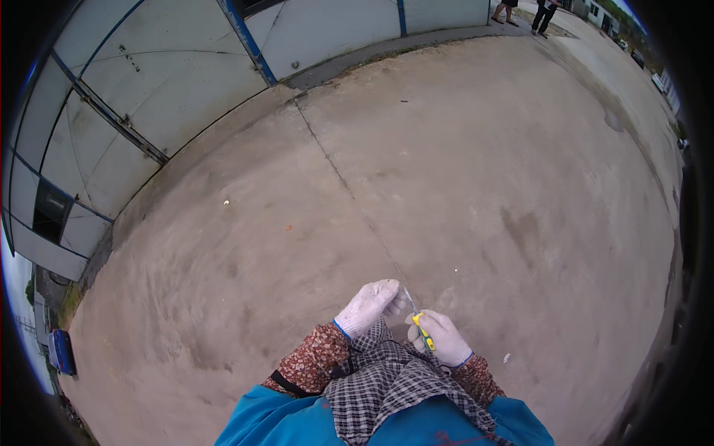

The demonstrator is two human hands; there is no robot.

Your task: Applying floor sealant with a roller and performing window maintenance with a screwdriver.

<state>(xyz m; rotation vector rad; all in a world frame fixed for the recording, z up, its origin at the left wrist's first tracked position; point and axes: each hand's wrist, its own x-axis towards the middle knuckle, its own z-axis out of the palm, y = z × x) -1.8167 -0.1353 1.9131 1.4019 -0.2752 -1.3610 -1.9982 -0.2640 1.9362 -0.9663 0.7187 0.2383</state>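
Observation:
My right hand [445, 338], in a white knit glove, is closed around the yellow and green handle of a screwdriver [423, 331]. Its thin metal shaft points up and left, toward my other hand. My left hand [370, 306], gloved the same way, has its fingers curled together beside the shaft's tip. Whether those fingers hold anything is hidden from this view. Both hands are in front of my body, above a black-and-white checked cloth [372, 383] that hangs over my blue garment [297, 420].
Concrete ground [446, 186] with a long crack [327, 156] spreads around me. Pale metal wall panels [171, 74] with blue frames stand at the far left. Two people's legs [544, 18] show at the top right. A blue vehicle [62, 351] is at the left edge.

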